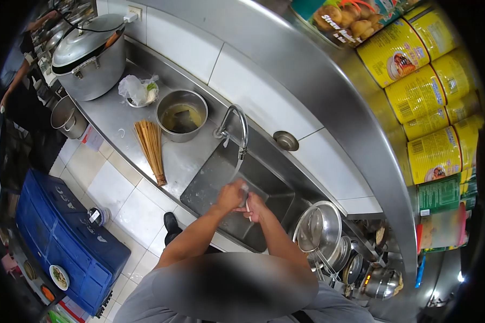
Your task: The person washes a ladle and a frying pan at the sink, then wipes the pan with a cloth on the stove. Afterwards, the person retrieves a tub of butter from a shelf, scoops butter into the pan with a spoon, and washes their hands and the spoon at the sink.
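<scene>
Both hands are over the steel sink (199,185), below the curved tap (245,132), from which a thin stream of water runs. My left hand (230,195) is closed, its fingers at a pale, blurred thing in the stream. Close beside it, my right hand (256,208) is closed round a slim white handle-like piece (248,206). Whether these are one utensil or two, I cannot tell; its kind is too small and blurred to make out.
Left of the sink are a bamboo brush (150,151), a pot of murky liquid (182,116) and a large lidded pot (91,59). Strainers (315,229) hang at right. Yellow cans (396,54) line a shelf. A blue bin (64,226) and a person (19,81) are left.
</scene>
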Demonstrator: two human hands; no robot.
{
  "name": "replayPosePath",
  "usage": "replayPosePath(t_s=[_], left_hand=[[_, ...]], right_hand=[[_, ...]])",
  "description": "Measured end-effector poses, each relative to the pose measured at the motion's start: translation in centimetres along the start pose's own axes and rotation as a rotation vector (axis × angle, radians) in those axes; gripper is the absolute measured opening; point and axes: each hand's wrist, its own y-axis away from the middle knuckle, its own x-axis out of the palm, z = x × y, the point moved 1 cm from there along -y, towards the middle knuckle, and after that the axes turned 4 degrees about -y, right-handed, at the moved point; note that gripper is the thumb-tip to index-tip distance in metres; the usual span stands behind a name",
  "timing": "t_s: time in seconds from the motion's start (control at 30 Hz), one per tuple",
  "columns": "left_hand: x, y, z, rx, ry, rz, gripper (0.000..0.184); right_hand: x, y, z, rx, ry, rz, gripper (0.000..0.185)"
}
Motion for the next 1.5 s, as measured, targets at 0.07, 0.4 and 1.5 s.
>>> replayPosePath(t_s=[0.07, 0.4, 1.5], left_hand=[[1.7, 0.0, -0.5, 0.135, 0.030, 0.014, 0.025], [-1.1, -0.3, -2.1, -0.045, 0.161, -0.120, 0.029], [0.4, -2.3, 0.1, -0.295, 0.338, 0.348, 0.035]], right_hand=[[-0.5, 0.4, 0.7, 0.007, -0.053, 0.045, 0.042], [-3.8, 0.7, -0.5, -0.466, 0.140, -0.158, 0.014], [-0.8, 0.8, 1.8, -0.565, -0.336, 0.366, 0.051]])
